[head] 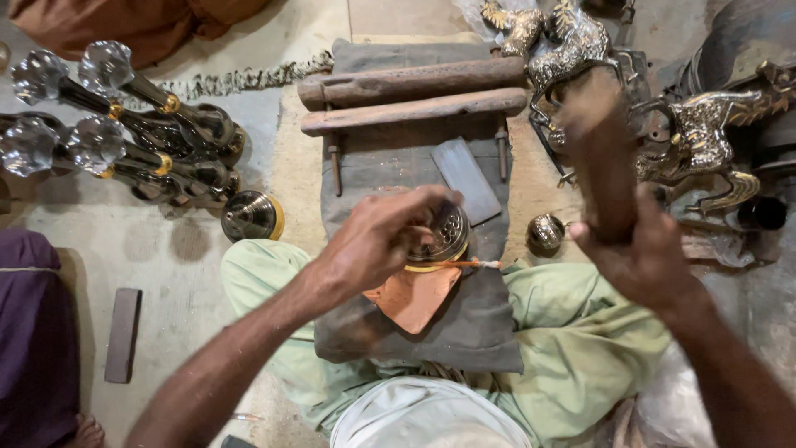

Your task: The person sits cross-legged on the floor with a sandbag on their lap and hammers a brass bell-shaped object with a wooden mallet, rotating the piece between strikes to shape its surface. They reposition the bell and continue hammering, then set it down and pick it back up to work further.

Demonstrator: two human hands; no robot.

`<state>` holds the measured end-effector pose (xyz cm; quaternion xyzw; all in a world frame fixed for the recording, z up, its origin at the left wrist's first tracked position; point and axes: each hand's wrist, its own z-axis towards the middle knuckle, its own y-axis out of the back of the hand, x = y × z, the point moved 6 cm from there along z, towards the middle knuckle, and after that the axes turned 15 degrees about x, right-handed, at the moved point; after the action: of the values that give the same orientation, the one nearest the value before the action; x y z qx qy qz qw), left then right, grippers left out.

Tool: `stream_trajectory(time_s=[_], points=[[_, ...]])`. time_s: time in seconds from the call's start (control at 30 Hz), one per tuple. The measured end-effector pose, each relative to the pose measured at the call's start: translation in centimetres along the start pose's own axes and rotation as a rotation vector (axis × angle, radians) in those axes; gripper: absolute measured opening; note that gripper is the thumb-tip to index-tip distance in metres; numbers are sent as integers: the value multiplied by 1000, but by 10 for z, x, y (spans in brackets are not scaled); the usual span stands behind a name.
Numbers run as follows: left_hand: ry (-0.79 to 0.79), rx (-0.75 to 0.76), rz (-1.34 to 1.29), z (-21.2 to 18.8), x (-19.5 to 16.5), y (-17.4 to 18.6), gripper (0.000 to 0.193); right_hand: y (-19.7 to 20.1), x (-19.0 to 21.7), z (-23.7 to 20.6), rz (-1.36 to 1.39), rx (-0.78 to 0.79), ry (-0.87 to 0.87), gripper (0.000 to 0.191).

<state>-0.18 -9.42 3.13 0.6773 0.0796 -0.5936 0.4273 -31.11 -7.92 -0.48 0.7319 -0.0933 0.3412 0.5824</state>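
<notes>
- Head view: left hand closes its fingers over a round metal piece, pressing it on the grey cloth over the lap, probably to keep it steady.
- Right hand grips a wooden mallet, raised and blurred.
- Metal piece looks dark, shiny, with dotted pattern and golden rim; orange cloth lies under it.

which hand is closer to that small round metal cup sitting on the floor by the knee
Right. The right hand, gripping a wooden mallet, is just beside the small round cup. The left hand is farther off, holding a round engraved metal piece.
</notes>
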Motion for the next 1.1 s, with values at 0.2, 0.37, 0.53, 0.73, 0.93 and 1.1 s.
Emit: stream_trajectory(time_s=[0.2, 0.37, 0.53, 0.73, 0.93, 1.1], points=[[294, -368, -190, -37, 29, -14, 51, 42, 67, 61, -550, 276, 100, 66], [286, -676, -256, -57, 37, -29, 53, 51, 126, 101, -1226, 505, 19, 64], [284, -754, -312, -67, 43, -39, 45, 43, 167, 113, -1519, 368, 226, 60], [162, -523, -222, -55, 43, -19, 33, 40, 146, 83, -1303, 311, 164, 44], [18, -120, -13, -24, 31, 5, 49, 61, 83, 55, -864, 97, -81, 36], [-4, -124, 4, -19, 18, 9, 53, 33, 32, 32, -259, 203, -248, 34]])
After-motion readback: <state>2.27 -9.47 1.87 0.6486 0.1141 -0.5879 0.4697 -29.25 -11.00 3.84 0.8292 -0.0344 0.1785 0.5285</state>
